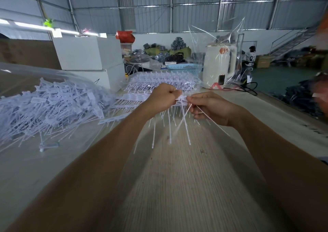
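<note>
Nearest, the bare wood-grain worktop (177,187) is crossed by two forearms. Above it, a strip of white plastic ties (182,99) is held in the air between both hands, clear of the surface, with its thin tails hanging down and fanned out. The left hand (164,95) is clenched round the strip's left end. The grip of the right hand (211,109) is pinched on the right end, and single tails are caught among its fingers. To the left, a loose pile of ties (49,105) is spread on a clear plastic sheet (26,72). Just behind the hands, and partly hidden by them, stacked strips (159,80) are laid in rows. Farther back, white boxes (88,54), a blue basket (184,68) and a white kettle (219,66) inside a clear bag (236,36) are seen, and a person (250,56) is visible beyond them.
</note>
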A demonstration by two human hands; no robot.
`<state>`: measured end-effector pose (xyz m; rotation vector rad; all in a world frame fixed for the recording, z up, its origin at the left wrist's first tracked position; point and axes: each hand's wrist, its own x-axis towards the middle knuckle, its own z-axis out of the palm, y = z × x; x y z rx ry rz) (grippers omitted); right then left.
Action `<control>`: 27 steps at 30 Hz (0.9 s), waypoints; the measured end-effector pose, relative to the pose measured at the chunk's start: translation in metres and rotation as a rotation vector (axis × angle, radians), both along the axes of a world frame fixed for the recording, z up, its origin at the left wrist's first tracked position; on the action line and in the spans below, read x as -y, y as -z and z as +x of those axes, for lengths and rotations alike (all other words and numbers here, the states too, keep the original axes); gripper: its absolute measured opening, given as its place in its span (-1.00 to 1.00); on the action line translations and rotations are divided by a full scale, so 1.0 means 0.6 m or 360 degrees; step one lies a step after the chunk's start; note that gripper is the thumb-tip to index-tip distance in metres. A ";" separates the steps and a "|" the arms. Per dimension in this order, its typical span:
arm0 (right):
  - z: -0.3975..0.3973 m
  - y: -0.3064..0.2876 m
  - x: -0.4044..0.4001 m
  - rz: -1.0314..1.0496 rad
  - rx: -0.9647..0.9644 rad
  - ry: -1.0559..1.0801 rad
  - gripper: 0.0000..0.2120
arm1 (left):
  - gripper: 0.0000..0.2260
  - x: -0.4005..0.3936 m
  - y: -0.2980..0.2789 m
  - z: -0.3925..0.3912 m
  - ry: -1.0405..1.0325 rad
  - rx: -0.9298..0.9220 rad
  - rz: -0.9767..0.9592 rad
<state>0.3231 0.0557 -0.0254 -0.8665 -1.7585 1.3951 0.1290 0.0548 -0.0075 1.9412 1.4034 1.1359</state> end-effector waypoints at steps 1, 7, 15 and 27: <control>0.000 0.001 -0.001 -0.0042 -0.0074 0.0062 -0.81 | -0.67 -0.001 0.001 -0.001 -0.0024 -0.0034 0.0055; 0.031 -0.006 -0.011 -0.0250 -0.0632 0.0495 -0.89 | -0.66 -0.005 0.004 -0.019 0.0051 -0.0135 0.0136; 0.017 0.001 -0.017 -0.0178 -0.0564 0.0475 -0.85 | -0.78 0.011 0.015 0.000 0.0321 -0.0396 -0.0041; -0.021 -0.021 -0.014 -0.0023 -0.0542 0.0519 -0.77 | -0.81 0.019 0.012 0.015 0.0387 -0.0620 0.0045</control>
